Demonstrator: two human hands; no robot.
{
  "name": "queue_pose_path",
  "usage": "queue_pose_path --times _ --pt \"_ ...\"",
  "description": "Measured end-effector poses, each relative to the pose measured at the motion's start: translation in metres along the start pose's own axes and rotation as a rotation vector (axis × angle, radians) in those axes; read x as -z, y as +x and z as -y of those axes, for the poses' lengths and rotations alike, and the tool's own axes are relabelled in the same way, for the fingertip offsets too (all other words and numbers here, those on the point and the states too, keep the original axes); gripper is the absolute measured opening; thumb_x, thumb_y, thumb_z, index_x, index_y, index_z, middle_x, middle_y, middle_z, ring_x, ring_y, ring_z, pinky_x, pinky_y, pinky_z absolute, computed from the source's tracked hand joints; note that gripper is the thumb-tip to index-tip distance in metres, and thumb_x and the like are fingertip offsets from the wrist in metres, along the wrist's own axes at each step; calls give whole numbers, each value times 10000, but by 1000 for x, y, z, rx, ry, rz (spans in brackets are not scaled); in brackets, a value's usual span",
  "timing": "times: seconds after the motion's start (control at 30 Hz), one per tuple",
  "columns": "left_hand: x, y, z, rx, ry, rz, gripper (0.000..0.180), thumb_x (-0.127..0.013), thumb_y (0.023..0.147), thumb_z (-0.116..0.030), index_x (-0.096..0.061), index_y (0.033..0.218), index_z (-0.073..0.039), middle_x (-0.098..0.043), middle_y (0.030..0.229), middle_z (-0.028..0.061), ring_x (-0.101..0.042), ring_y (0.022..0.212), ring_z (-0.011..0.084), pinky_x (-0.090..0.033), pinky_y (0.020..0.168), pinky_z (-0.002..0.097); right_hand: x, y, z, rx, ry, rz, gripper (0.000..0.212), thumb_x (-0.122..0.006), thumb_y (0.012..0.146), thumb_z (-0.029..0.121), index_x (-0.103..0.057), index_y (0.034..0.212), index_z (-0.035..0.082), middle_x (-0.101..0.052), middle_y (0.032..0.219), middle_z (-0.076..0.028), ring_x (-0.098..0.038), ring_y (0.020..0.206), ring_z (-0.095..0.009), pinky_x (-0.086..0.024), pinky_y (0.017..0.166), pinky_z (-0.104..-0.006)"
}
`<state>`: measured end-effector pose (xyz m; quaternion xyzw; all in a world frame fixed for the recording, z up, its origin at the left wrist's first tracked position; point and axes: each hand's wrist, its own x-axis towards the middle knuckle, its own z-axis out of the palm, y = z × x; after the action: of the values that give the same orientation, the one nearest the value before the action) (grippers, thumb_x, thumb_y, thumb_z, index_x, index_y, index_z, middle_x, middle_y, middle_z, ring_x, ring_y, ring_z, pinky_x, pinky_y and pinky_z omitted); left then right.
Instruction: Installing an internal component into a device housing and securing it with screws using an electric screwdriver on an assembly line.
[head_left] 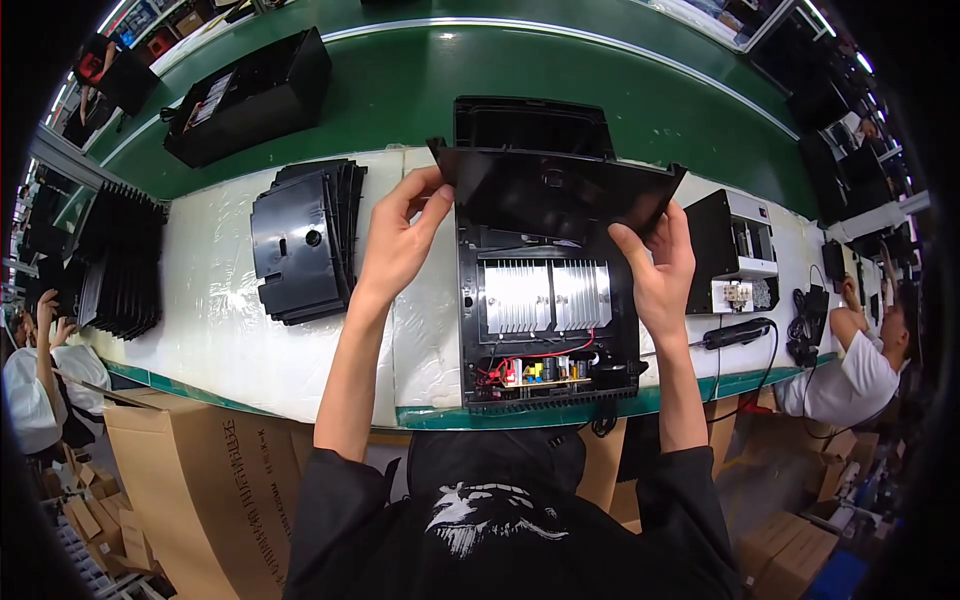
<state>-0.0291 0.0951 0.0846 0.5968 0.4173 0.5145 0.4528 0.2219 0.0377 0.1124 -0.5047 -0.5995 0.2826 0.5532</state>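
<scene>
A glossy black plastic panel [560,190] is held up and tilted between my two hands. My left hand [402,240] pinches its left end between thumb and fingers. Its right end is gripped by my right hand [660,270], thumb on the near face and fingers behind. Below the panel lies an open black device housing [630,345], its far part hidden by the panel. Inside it are silver finned heat sinks [518,298], and a small circuit board [545,374] with red wires near the front edge. Another black plastic piece [530,118] shows beyond the panel.
A stack of black panels [295,245] lies left of my left arm, with black finned parts [120,270] farther left. A black case [250,100] stands on the green belt [400,90]. On the right are a white-and-black unit [745,250], a corded electric screwdriver [735,337] and a co-worker [850,350].
</scene>
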Motion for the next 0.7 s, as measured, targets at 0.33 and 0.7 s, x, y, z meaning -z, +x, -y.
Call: queue_pose_path --times 0.33,0.7 --pt "1 0 0 10 32 16 220 -551 866 -119 -562 1041 13 -608 886 45 -548 805 104 -427 751 239 0 3 -6 -24 -27 3 431 -621 805 8 -431 1190 -16 -575 1007 -71 -544 916 -130 -419 829 -242" --pt "-3 -2 5 17 -7 5 207 -549 867 -109 -555 1032 15 -608 880 42 -544 785 97 -422 749 229 -1 1 -6 54 -77 -54 429 -654 795 58 -457 1164 -36 -611 944 -73 -572 852 -123 -441 793 -248"
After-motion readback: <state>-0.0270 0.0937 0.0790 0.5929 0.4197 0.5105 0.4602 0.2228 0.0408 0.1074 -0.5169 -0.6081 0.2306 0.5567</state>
